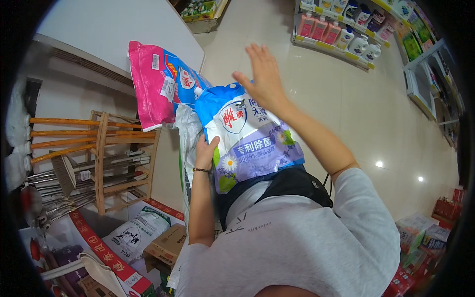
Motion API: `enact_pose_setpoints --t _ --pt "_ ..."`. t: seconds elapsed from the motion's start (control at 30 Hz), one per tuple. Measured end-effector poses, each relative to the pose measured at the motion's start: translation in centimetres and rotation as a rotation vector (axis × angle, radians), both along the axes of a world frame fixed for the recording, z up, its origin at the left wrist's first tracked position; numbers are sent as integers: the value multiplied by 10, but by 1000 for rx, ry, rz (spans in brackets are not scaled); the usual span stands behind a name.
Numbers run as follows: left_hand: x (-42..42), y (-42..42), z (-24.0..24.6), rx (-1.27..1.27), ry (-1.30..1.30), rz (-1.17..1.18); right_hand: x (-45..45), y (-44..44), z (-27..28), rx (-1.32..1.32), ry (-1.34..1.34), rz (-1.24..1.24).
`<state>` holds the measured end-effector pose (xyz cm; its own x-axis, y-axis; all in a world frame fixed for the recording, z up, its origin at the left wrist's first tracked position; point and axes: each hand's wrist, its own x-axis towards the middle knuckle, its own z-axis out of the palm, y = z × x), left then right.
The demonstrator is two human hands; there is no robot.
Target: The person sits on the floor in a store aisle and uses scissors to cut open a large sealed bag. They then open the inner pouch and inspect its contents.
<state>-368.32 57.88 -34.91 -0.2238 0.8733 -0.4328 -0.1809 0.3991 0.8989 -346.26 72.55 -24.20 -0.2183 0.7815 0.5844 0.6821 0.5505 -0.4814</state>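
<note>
A large blue, white and lilac refill pouch of laundry detergent [256, 137] leans upright against the front of my body, with daisies printed on it and a white spout cap [198, 91] at its top left corner. My left hand [207, 151] grips its left edge, thumb on the front and fingers hidden behind. Over the pouch's upper right part, my right hand [264, 80] is raised with the fingers spread, slightly blurred and holding nothing. A pink and blue detergent bag [152, 81] lies just beyond, beside a white woven sack [188, 124].
A white counter [111, 26] stands at the upper left. Below it are a wooden rack [101, 159] with mops and brooms, a filled white sack [137, 234] and a cardboard box [167, 247]. Shelves [334, 48] of bottles stand far right across the tiled floor [356, 122].
</note>
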Motion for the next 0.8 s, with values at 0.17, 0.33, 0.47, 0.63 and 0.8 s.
enact_pose_setpoints --t 0.17,0.33,0.47,0.63,0.8 --pt "3 4 -1 60 -97 0 -22 -56 -67 -182 -376 343" --pt "-1 -13 4 26 -201 21 -47 -7 1 -91 -5 221" --pt "-3 -13 -3 72 -107 -38 -37 -24 -55 -28 17 262" --pt "14 3 44 201 -391 -227 3 -5 -117 -259 387 237" --pt "59 31 -52 359 355 -258 43 -18 -140 -716 265 -159"
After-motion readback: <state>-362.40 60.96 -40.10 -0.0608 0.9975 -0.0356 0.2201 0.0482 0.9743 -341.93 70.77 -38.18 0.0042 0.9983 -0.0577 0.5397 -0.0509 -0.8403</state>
